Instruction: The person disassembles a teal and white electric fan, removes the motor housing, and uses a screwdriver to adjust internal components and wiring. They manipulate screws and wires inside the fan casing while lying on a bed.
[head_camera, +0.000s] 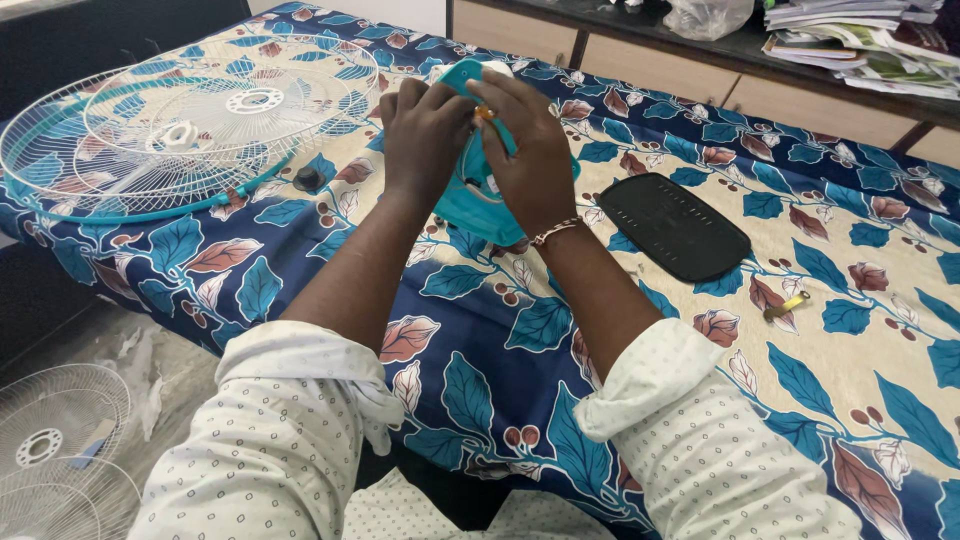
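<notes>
A teal and white fan body part (468, 195) lies on the floral bedsheet (520, 330). Both my hands rest on top of it. My left hand (422, 135) is curled over its left side, fingers bent onto the top. My right hand (530, 150) covers its right side, fingertips pinched near a small orange piece (484, 113) at the top. What sits under the palms is hidden.
A white wire fan guard with a teal rim (170, 130) lies at the left, a small black knob (308, 179) beside it. A black oval plate (672, 226) and a small yellow-handled piece (785, 306) lie to the right. Another fan guard (55, 450) is on the floor.
</notes>
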